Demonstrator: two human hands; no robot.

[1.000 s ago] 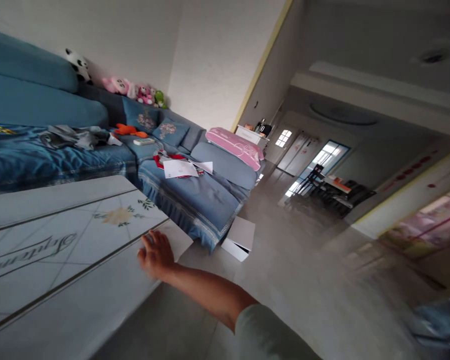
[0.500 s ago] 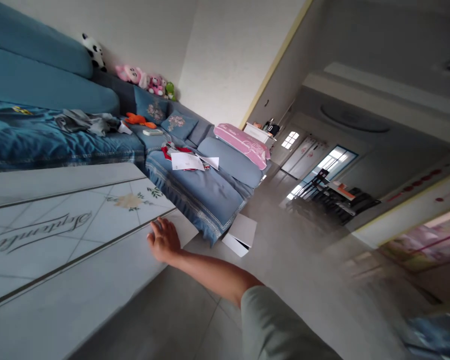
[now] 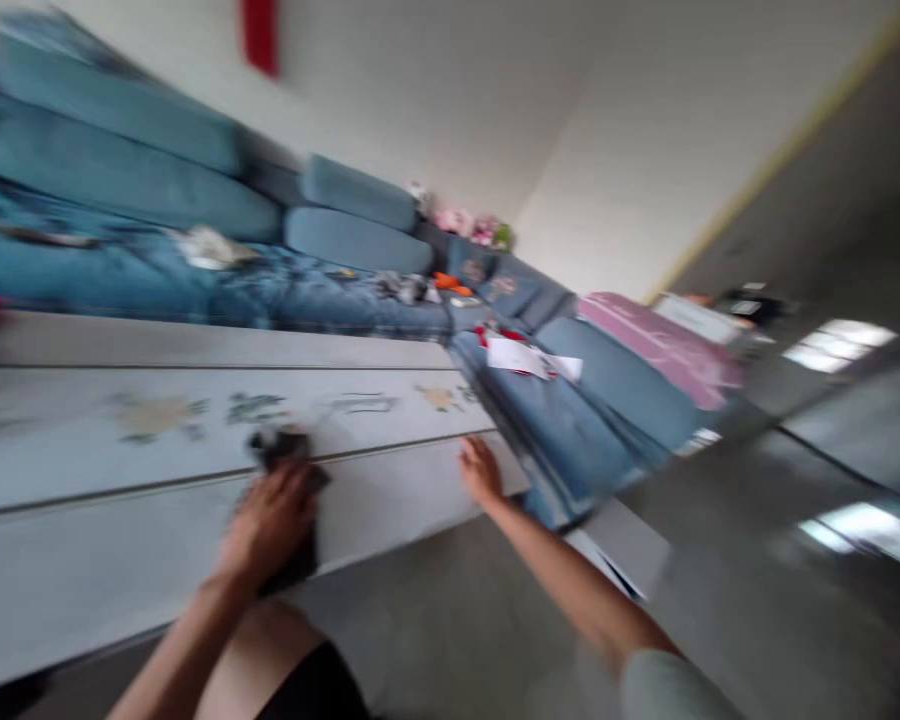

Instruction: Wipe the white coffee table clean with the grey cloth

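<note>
A long white table point(image 3: 390, 500) with dark lines and printed flowers stretches across the view, blurred by motion. My left hand point(image 3: 277, 515) presses down on a dark cloth point(image 3: 300, 565) at the table's near side; part of the cloth bunches up beyond the fingers and part hangs toward the near edge. Farther right, my right hand point(image 3: 481, 470) rests on the tabletop close to its right end, with the fingers laid out and nothing seen in them.
Behind the table runs a blue sofa point(image 3: 120, 185) with clothes and an orange item point(image 3: 451, 284) on it. White papers point(image 3: 521, 357) lie on its right section. A pink folded piece point(image 3: 652, 340) tops the sofa's arm. On the floor at right is a white flat box point(image 3: 626, 545).
The view has swung left, bringing my left hand and the dark cloth into sight. My right hand still rests near the table's right end.
</note>
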